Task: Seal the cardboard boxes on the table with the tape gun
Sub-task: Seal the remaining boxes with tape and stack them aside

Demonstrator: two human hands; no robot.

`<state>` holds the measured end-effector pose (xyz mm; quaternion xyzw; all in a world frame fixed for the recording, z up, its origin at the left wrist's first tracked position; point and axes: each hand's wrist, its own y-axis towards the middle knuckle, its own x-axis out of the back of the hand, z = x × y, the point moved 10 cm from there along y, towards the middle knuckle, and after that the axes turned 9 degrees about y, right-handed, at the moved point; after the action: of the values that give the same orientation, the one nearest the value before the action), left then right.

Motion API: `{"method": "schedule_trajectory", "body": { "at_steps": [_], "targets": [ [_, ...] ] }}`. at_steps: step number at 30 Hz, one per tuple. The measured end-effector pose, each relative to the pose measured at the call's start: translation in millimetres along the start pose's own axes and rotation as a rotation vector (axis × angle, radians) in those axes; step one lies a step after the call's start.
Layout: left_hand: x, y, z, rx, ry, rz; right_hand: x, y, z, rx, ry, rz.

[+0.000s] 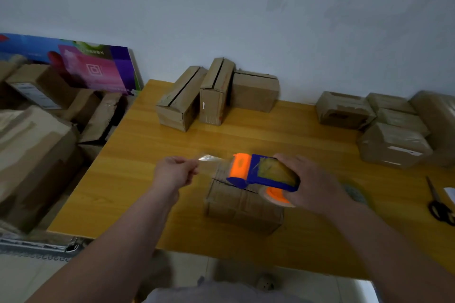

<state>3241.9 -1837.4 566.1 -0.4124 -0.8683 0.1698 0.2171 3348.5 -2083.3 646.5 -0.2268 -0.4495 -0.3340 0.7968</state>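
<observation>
Your left hand (176, 174) pinches the free tape end (209, 158) while your right hand (312, 184) grips the tape gun (261, 174), both just above the cardboard box (242, 204) on the table (138, 155), its seam running left-right under the tape.

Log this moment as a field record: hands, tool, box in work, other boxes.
left hand: pinches the tape end pulled from the tape gun
right hand: grips the tape gun over the front box
front box: seam showing
back boxes: three, seams look open
right boxes: cluster, look taped
scissors: table's right edge
</observation>
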Motion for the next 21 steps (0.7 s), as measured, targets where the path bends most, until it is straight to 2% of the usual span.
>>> {"method": "schedule_trajectory", "body": {
  "at_steps": [5,10,14,17,21],
  "targets": [
    [5.7,0.6,13.0,-0.034,0.096,-0.042,5.7,-3.5,-9.1,-0.007,-0.042,-0.005],
    [0.9,4.8,25.9,-0.007,0.102,-0.093,-1.8,-6.8,-11.7,0.020,0.041,-0.076],
    [-13.0,5.7,37.9,0.034,0.097,-0.071,-0.5,-9.6,-16.1,0.027,0.085,-0.134],
    [-24.8,7.3,44.0,-0.002,0.148,-0.056,-0.1,-12.2,-15.7,0.054,0.075,-0.158],
    [-34.9,13.8,23.9,-0.266,0.637,-0.069,-0.7,-12.8,-15.3,0.070,0.083,-0.185]
  ]
}}
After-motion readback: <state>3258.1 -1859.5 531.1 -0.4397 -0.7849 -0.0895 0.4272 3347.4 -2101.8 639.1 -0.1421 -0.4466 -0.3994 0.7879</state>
